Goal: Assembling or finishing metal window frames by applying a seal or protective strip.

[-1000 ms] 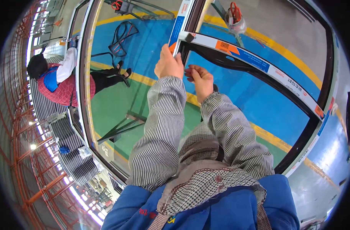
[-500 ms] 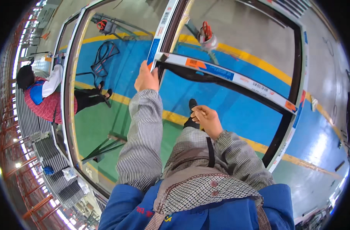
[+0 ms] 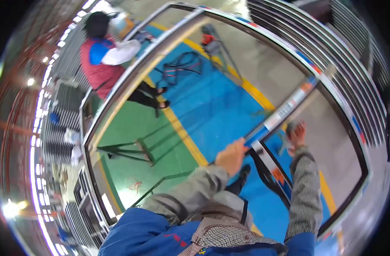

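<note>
A large window frame (image 3: 353,123) with white, film-covered profiles and dark inner edges spans the view. My left hand (image 3: 231,158) is closed on its crossbar (image 3: 284,111), near the joint where a second bar (image 3: 271,166) with a black strip hanging along it branches off. To the right of the crossbar, my right hand (image 3: 299,135) reaches into the frame's opening. Its blurred fingers curl at a dark object, beside a pale container on a stand below. What exactly they hold cannot be made out.
A co-worker (image 3: 103,64) in a red vest stands at the far left by another part of the framework. Beneath are a black cable coil (image 3: 182,68), a dark stand (image 3: 131,151) and a stand with a red-handled tool (image 3: 208,40). Stacked profiles (image 3: 331,55) lie at the far right.
My right hand has moved from in front of my body to the right and forward, into the opening. My left hand stays on the crossbar. The view has turned and blurred.
</note>
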The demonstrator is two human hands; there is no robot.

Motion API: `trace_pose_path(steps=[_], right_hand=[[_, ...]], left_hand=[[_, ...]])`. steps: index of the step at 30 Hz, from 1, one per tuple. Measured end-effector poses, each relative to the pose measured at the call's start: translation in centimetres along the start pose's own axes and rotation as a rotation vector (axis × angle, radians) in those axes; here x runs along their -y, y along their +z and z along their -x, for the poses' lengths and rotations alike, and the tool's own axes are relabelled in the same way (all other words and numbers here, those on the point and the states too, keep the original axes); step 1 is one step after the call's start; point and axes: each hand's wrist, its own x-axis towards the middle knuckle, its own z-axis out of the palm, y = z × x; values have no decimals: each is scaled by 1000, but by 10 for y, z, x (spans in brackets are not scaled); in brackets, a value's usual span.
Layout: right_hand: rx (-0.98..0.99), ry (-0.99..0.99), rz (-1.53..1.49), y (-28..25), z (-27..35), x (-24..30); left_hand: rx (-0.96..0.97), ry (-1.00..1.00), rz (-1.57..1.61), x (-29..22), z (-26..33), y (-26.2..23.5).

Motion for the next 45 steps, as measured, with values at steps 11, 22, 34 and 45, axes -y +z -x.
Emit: trace_pose_path(steps=[11,22,34,45], right_hand=[[250,749,-322,-44,24,188],[-108,-479,405,-122,191,430],[-116,-570,956,-69,224,437],[-250,-811,583,97,419,519]], left_hand=[[-274,39,261,21,33,-32],[-122,131,422,72,306,-60],[-42,-306,532,168,531,-72],[278,-1251,-495,316,857,59]])
